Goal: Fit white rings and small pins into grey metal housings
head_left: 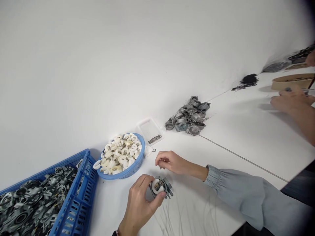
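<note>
My left hand is closed round a grey metal casting with a white ring part set in it, held just above the white table. My right hand, in a pale blue sleeve, hovers just behind the casting. Its fingers are pinched on a thin small piece that I cannot make out. A round blue basket full of white ring parts stands just left of my right hand.
A blue crate of grey castings fills the near left. A clear tray with small pins and a heap of assembled castings lie further back. Another person's hands work at the far right near a brown dish.
</note>
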Demonstrator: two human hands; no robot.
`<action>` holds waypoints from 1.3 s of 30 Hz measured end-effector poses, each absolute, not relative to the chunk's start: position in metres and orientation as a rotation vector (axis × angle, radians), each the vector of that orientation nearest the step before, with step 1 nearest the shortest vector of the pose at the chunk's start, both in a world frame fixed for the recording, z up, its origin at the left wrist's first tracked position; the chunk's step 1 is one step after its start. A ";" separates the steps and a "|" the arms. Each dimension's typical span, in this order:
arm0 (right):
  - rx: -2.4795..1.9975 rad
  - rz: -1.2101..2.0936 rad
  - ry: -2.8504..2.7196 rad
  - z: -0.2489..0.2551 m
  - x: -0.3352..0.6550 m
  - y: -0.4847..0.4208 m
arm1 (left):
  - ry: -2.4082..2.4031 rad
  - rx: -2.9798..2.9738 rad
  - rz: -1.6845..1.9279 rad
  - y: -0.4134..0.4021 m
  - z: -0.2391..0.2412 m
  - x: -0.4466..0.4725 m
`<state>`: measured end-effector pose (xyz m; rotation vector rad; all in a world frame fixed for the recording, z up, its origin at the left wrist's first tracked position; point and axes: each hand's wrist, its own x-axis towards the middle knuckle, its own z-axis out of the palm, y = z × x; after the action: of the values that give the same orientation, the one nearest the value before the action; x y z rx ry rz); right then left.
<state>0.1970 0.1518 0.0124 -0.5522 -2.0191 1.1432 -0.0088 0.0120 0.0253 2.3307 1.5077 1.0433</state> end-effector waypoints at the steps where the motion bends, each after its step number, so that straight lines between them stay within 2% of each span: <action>1: -0.546 1.230 -1.980 0.016 0.196 0.149 | 1.509 2.290 1.061 0.012 0.026 -0.009; 5: -0.484 1.595 -1.749 0.028 0.189 0.134 | 1.534 2.162 1.204 0.013 0.027 -0.007; 7: -0.464 1.661 -1.658 0.030 0.186 0.125 | 1.546 2.142 1.276 0.015 0.026 -0.006; 25: -0.446 1.634 -1.656 0.030 0.178 0.111 | 1.442 2.163 1.441 0.017 0.028 0.000; 35: -0.491 1.351 -1.920 0.038 0.186 0.113 | 1.486 2.090 1.416 0.015 0.025 -0.001; 39: -0.464 1.359 -1.936 0.036 0.187 0.114 | 1.473 2.116 1.405 0.016 0.025 -0.001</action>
<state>0.1866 0.1141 0.0360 -0.4640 -1.9355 1.3593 -0.0013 0.0163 0.0251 2.1157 1.4731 1.4049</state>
